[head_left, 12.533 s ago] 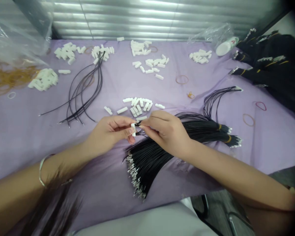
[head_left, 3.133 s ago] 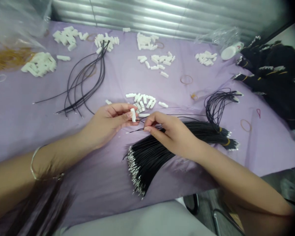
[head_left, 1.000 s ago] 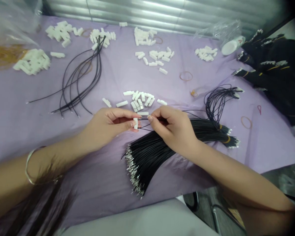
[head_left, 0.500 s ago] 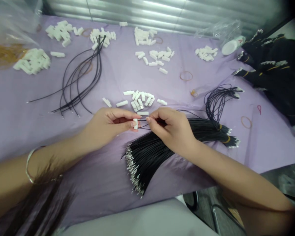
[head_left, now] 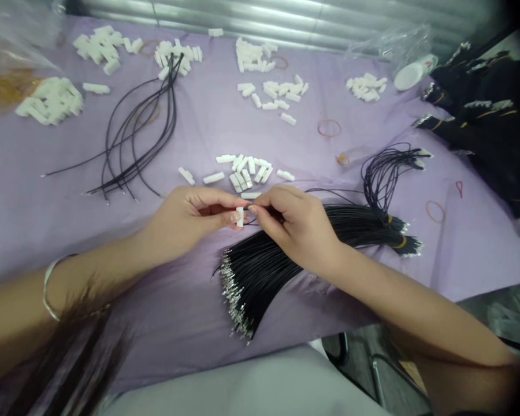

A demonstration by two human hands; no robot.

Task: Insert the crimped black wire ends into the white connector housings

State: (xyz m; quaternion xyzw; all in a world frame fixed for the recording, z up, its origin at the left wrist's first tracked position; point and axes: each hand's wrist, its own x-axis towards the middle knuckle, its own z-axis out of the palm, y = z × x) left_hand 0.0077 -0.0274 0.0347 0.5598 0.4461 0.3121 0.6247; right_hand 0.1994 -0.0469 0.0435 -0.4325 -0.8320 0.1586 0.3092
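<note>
My left hand [head_left: 190, 218] pinches a small white connector [head_left: 240, 216] upright between thumb and fingers. Against the connector's right side, my right hand [head_left: 297, 225] pinches the end of a thin black wire [head_left: 329, 191]; its fingertips touch the connector. Both hands hover over a thick bundle of black wires [head_left: 260, 271] with metal terminals fanned toward me. A small heap of loose white connectors [head_left: 245, 172] lies just beyond my hands.
More piles of white connectors [head_left: 52, 101] dot the purple cloth [head_left: 47, 231]. A few finished black wires [head_left: 134, 138] lie at the left, a looped set [head_left: 387, 170] at the right. Rubber bands [head_left: 329, 128], a plastic bag [head_left: 8, 69] and dark bundles [head_left: 489, 127] sit at the edges.
My right hand has closed the small gap and brought the wire end up against the connector in my left hand. The view has shifted slightly downward.
</note>
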